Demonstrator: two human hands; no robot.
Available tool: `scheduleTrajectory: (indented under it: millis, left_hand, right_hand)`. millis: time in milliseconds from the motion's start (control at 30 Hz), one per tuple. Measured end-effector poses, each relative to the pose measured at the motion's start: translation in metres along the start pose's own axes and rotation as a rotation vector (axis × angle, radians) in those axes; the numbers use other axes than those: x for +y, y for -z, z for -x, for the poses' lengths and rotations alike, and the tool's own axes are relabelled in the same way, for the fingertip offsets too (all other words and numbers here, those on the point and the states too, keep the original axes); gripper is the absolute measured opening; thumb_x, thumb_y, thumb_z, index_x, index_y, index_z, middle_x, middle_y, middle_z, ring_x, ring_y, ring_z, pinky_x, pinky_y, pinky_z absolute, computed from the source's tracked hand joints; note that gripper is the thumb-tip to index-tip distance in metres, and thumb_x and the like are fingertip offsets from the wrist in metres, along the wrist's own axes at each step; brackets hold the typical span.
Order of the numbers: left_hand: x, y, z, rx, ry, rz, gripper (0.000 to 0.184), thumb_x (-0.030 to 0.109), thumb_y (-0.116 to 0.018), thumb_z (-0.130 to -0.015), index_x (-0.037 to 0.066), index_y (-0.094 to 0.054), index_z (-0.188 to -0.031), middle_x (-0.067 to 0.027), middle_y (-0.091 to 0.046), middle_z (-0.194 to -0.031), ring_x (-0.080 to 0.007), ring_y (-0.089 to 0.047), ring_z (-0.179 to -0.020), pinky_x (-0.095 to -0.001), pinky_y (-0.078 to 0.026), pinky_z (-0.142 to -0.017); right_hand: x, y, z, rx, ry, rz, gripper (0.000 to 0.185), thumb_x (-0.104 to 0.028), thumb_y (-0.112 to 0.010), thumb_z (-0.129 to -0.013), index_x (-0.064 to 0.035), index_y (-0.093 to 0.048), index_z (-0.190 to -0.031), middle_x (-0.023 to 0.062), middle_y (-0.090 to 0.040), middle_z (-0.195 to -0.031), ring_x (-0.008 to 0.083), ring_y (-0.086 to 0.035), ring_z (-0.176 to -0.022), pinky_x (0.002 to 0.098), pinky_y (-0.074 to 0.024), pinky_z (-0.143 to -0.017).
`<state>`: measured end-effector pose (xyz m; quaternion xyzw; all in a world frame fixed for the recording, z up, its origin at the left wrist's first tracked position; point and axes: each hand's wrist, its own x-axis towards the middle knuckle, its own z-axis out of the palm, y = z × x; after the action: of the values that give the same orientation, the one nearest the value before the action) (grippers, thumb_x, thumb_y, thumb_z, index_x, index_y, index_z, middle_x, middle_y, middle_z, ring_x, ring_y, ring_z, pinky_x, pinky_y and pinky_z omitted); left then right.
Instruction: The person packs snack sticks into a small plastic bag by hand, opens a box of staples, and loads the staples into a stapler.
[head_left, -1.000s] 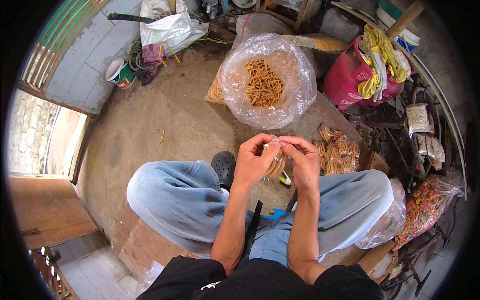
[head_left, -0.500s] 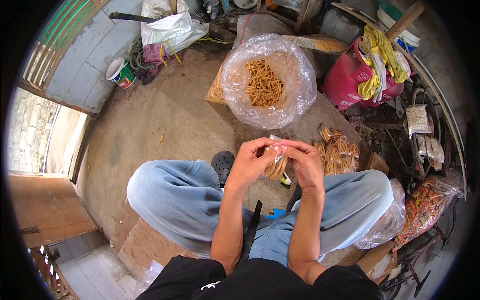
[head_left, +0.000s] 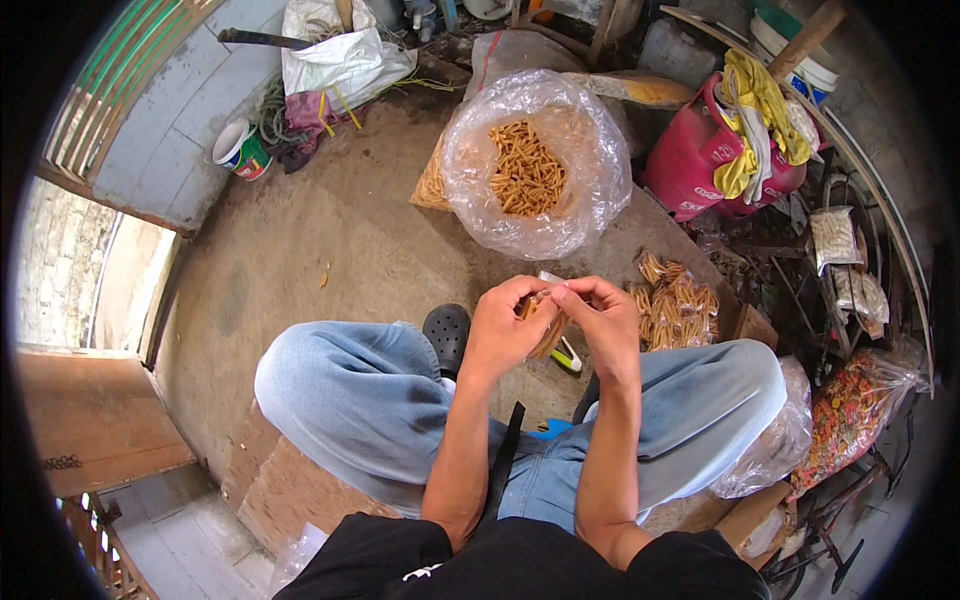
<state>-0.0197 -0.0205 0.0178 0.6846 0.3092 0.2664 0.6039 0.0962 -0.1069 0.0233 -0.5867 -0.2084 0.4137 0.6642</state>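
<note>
My left hand (head_left: 505, 328) and my right hand (head_left: 607, 328) meet in front of my knees, fingers closed at the top of a small clear bag of stick snacks (head_left: 545, 346). The fingers partly cover the bag, and its lower end hangs between the hands. Just below it on the floor lies a white and lime-green tool (head_left: 568, 357), perhaps a stapler. Beyond my hands stands a large open plastic bag (head_left: 475, 205) holding loose brown stick snacks (head_left: 525, 170). Several filled small bags (head_left: 680, 308) are piled right of my right hand.
A pink tub (head_left: 690, 160) draped with yellow cloth (head_left: 750, 80) stands at the back right. A small bucket (head_left: 242, 150) and a white sack (head_left: 340, 60) are at the back left. A bag with colourful contents (head_left: 850, 410) lies at the right. One dark clog (head_left: 446, 332) shows near my left knee.
The small bag has tilted and is more covered by my left hand. My right hand has shifted slightly left, and more of the lime-green tool shows.
</note>
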Motion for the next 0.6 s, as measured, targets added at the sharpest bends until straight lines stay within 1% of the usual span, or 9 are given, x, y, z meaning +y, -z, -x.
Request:
scheduleTrajectory:
  millis: [133,233,300,333,400,433,500,533,600]
  left_hand:
    - [-0.003,0.000,-0.001,-0.012,-0.003,-0.015,0.016,0.012,-0.066,-0.085,-0.001,-0.065,-0.094,-0.0019,-0.065,-0.079,-0.0046,-0.056,-0.072,-0.0211,-0.045,-0.062]
    - [-0.006,0.001,-0.002,-0.072,0.050,0.022,0.014,0.011,-0.064,-0.086,-0.001,-0.065,-0.093,-0.0014,-0.065,-0.079,-0.0041,-0.056,-0.071,-0.0210,-0.045,-0.061]
    - [-0.009,0.000,-0.002,-0.086,0.125,0.165,0.011,0.009,-0.063,-0.086,0.000,-0.065,-0.092,-0.0002,-0.064,-0.079,-0.0035,-0.055,-0.070,-0.0200,-0.044,-0.061]
    - [-0.008,0.000,-0.002,-0.087,0.125,0.165,0.011,0.009,-0.063,-0.086,0.000,-0.065,-0.092,-0.0002,-0.064,-0.079,-0.0035,-0.055,-0.070,-0.0200,-0.044,-0.061]
    - [-0.007,-0.001,-0.002,-0.040,0.199,0.309,0.010,0.008,-0.062,-0.087,0.000,-0.065,-0.091,0.0005,-0.064,-0.079,-0.0035,-0.055,-0.070,-0.0189,-0.043,-0.062]
    - [-0.008,-0.001,-0.002,-0.041,0.199,0.309,0.010,0.008,-0.062,-0.087,0.000,-0.065,-0.091,0.0005,-0.064,-0.079,-0.0035,-0.055,-0.070,-0.0189,-0.043,-0.062]
    - [-0.009,-0.003,-0.004,0.032,0.191,0.384,0.012,0.010,-0.060,-0.088,-0.001,-0.064,-0.089,0.0006,-0.062,-0.075,-0.0040,-0.055,-0.068,-0.0199,-0.043,-0.060]
    - [-0.008,-0.002,-0.004,0.032,0.192,0.384,0.012,0.010,-0.060,-0.088,-0.001,-0.064,-0.089,0.0006,-0.062,-0.075,-0.0040,-0.055,-0.068,-0.0199,-0.043,-0.060]
    - [-0.004,-0.001,-0.003,0.057,0.221,0.425,0.011,0.009,-0.060,-0.088,-0.001,-0.065,-0.090,0.0003,-0.062,-0.076,-0.0032,-0.054,-0.068,-0.0189,-0.043,-0.060]
  right_hand:
    - [-0.002,-0.001,0.000,0.051,-0.017,0.054,0.013,-0.006,-0.069,-0.083,0.0011,-0.067,-0.093,0.0028,-0.066,-0.087,0.0070,-0.059,-0.078,0.0213,-0.0473,-0.072]
    - [0.002,-0.002,-0.002,0.045,0.044,0.002,0.009,-0.005,-0.067,-0.085,-0.0001,-0.067,-0.093,0.0019,-0.066,-0.088,0.0063,-0.058,-0.078,0.0211,-0.0470,-0.070]
    - [0.003,-0.003,-0.002,0.044,0.096,0.022,0.008,-0.002,-0.064,-0.085,-0.0008,-0.068,-0.093,0.0022,-0.066,-0.088,0.0078,-0.059,-0.078,0.0215,-0.0466,-0.070]
    - [0.003,-0.003,-0.003,0.044,0.096,0.022,0.008,-0.002,-0.064,-0.085,-0.0008,-0.068,-0.093,0.0022,-0.066,-0.088,0.0078,-0.059,-0.078,0.0215,-0.0466,-0.070]
    - [-0.001,-0.003,-0.003,0.003,0.303,0.293,0.012,0.002,-0.062,-0.084,-0.0017,-0.068,-0.094,0.0053,-0.066,-0.089,0.0121,-0.060,-0.079,0.0236,-0.0470,-0.069]
    - [-0.005,-0.005,-0.002,0.003,0.302,0.293,0.012,0.002,-0.062,-0.084,-0.0017,-0.068,-0.094,0.0053,-0.066,-0.089,0.0121,-0.060,-0.079,0.0236,-0.0470,-0.069]
    - [-0.014,-0.009,0.002,-0.020,0.382,0.495,0.022,0.008,-0.058,-0.081,-0.0031,-0.068,-0.097,0.0090,-0.064,-0.090,0.0171,-0.061,-0.079,0.0259,-0.0475,-0.069]
    - [-0.013,-0.009,0.001,-0.019,0.381,0.495,0.022,0.008,-0.058,-0.081,-0.0031,-0.068,-0.097,0.0090,-0.064,-0.090,0.0171,-0.061,-0.079,0.0259,-0.0475,-0.069]
    - [-0.011,-0.010,0.000,-0.020,0.442,0.546,0.030,0.012,-0.056,-0.076,-0.0041,-0.070,-0.097,0.0101,-0.064,-0.091,0.0206,-0.062,-0.081,0.0280,-0.0484,-0.071]
